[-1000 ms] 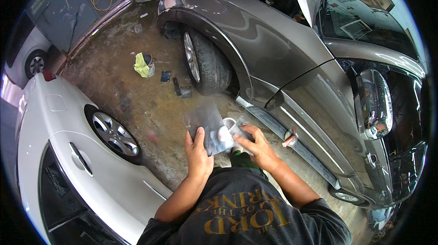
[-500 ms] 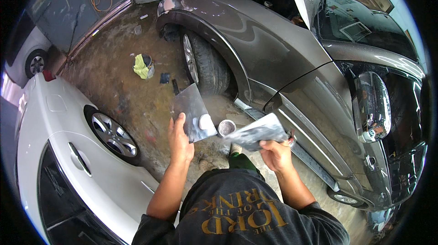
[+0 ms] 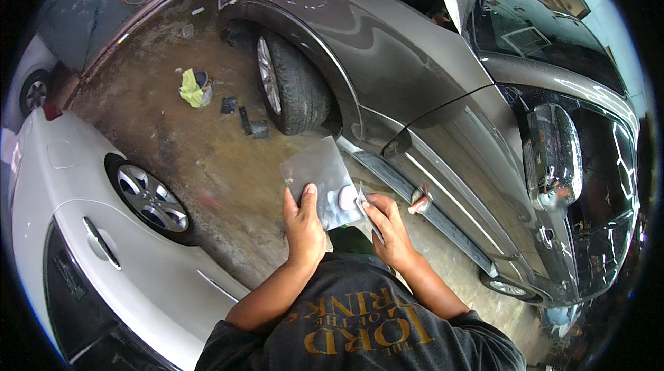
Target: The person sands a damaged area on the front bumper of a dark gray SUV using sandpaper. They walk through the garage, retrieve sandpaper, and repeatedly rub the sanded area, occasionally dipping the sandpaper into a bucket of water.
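My left hand (image 3: 306, 224) is closed on the near-left edge of a thin, smooth grey sheet (image 3: 315, 169), thumb on top. A white dollop of paste (image 3: 347, 197), like body filler, sits near its right edge. My right hand (image 3: 393, 234) pinches a second flat sheet, a spreader (image 3: 362, 195), seen nearly edge-on. The spreader is tilted up at the right side of the first sheet, beside the paste; whether it touches the paste, I cannot tell. Both hands are close together in front of my body, above the floor.
A grey-brown car (image 3: 443, 122) with its bonnet raised stands on the right, its front wheel (image 3: 294, 84) turned outward. On the left is a white car (image 3: 104, 191). Between them a bucket (image 3: 198, 92) with a yellow-green cloth and dark flat pads (image 3: 228, 105) lie on the floor.
My right hand has swung left and turned its spreader from nearly flat to edge-on, against the left sheet. The small tin of paste seen below is now out of sight. The view has shifted slightly.
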A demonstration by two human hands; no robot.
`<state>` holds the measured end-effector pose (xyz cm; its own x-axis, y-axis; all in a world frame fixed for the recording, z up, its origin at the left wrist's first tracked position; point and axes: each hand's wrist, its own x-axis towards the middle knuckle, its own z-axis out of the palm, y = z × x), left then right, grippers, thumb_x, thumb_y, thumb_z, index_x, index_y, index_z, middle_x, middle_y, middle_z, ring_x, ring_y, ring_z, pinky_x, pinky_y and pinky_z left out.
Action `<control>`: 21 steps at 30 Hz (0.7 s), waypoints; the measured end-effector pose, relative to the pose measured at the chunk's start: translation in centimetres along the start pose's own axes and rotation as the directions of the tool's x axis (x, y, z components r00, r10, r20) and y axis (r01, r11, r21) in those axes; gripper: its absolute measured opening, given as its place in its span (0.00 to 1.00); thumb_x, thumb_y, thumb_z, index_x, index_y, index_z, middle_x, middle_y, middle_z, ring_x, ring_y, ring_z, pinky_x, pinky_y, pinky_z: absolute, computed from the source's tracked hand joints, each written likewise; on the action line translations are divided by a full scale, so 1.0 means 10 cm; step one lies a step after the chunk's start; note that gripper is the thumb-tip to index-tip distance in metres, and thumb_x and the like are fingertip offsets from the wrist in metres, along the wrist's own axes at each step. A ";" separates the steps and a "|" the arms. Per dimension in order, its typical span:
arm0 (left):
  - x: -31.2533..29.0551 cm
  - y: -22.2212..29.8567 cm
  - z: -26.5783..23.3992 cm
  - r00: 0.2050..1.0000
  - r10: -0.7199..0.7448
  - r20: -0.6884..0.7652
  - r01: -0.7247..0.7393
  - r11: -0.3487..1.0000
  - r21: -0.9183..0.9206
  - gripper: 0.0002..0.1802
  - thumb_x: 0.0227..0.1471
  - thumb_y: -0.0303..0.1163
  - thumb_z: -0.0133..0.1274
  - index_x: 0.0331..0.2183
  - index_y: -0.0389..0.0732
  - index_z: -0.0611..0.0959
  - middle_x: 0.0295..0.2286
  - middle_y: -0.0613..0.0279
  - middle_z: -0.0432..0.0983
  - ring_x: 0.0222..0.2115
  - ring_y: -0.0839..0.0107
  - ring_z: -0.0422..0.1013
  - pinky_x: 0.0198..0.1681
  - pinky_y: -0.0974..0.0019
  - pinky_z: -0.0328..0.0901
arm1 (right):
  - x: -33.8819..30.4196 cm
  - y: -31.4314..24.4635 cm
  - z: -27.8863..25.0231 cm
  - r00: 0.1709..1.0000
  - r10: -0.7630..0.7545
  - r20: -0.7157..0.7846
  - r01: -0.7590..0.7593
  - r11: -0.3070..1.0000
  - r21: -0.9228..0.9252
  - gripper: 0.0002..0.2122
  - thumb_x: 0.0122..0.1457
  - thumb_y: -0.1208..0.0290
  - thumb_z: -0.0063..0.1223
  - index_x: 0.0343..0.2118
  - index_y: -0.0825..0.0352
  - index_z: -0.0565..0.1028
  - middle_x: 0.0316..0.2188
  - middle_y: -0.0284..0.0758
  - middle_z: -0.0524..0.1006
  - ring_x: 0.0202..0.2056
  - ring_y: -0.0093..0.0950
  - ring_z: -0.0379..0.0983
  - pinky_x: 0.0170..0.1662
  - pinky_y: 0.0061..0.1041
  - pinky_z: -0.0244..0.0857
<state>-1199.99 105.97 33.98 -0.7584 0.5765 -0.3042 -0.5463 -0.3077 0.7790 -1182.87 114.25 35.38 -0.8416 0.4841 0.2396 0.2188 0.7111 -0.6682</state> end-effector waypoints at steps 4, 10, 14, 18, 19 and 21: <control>-0.03 0.05 0.07 0.999 -0.049 0.008 0.049 0.996 -0.068 0.15 0.65 0.29 0.48 0.51 0.36 0.71 0.45 0.59 0.73 0.45 0.70 0.72 0.51 0.63 0.68 | -0.32 0.46 0.07 0.969 0.242 0.047 -0.241 0.970 -0.031 0.35 0.44 0.93 0.49 0.60 0.62 0.67 0.57 0.44 0.65 0.58 0.43 0.65 0.59 0.35 0.62; -0.10 -0.51 0.05 0.937 -0.336 0.096 0.341 0.939 -0.042 0.18 0.65 0.31 0.48 0.55 0.40 0.70 0.49 0.62 0.72 0.49 0.70 0.70 0.53 0.62 0.66 | -0.14 1.04 0.08 0.596 0.780 0.193 -0.098 -0.167 0.981 0.20 0.65 0.68 0.49 0.57 0.70 0.67 0.54 0.40 0.74 0.55 0.38 0.70 0.62 0.42 0.60; -0.36 -1.06 0.05 0.861 -0.485 0.151 0.491 0.871 0.002 0.21 0.64 0.30 0.49 0.57 0.37 0.69 0.50 0.60 0.72 0.50 0.69 0.70 0.54 0.63 0.65 | -0.05 1.48 0.38 0.597 0.655 0.463 -0.138 -0.485 0.863 0.19 0.66 0.59 0.49 0.53 0.68 0.70 0.50 0.41 0.76 0.52 0.40 0.72 0.60 0.42 0.62; -0.47 -1.83 -0.05 0.822 -0.562 0.092 0.567 0.822 -0.047 0.22 0.62 0.31 0.52 0.55 0.34 0.71 0.48 0.59 0.73 0.48 0.69 0.70 0.51 0.65 0.67 | -0.41 1.94 0.60 0.464 0.539 0.703 -0.455 -0.536 0.711 0.28 0.66 0.45 0.43 0.56 0.67 0.69 0.54 0.43 0.74 0.54 0.42 0.71 0.60 0.42 0.62; -0.44 -2.05 -0.11 0.823 -0.566 0.044 0.567 0.821 -0.057 0.21 0.63 0.31 0.52 0.55 0.34 0.71 0.47 0.59 0.73 0.47 0.70 0.70 0.50 0.65 0.67 | -0.51 2.06 0.69 0.416 0.541 0.730 -0.448 -0.577 0.683 0.30 0.66 0.43 0.42 0.57 0.67 0.69 0.55 0.43 0.73 0.54 0.42 0.70 0.61 0.42 0.61; -0.44 -2.47 -0.24 0.803 -0.592 -0.058 0.589 0.805 -0.065 0.20 0.63 0.32 0.51 0.54 0.34 0.72 0.45 0.59 0.73 0.44 0.71 0.70 0.48 0.66 0.67 | -0.85 2.42 0.84 0.479 0.576 0.663 -0.416 -0.516 0.749 0.35 0.66 0.37 0.36 0.60 0.67 0.67 0.58 0.43 0.70 0.57 0.39 0.68 0.62 0.41 0.60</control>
<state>-1184.05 109.24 14.73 -0.3063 0.6017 -0.7377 -0.9100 0.0425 0.4125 -1174.61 123.09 11.20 -0.6044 0.3035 -0.7366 -0.1323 -0.9500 -0.2828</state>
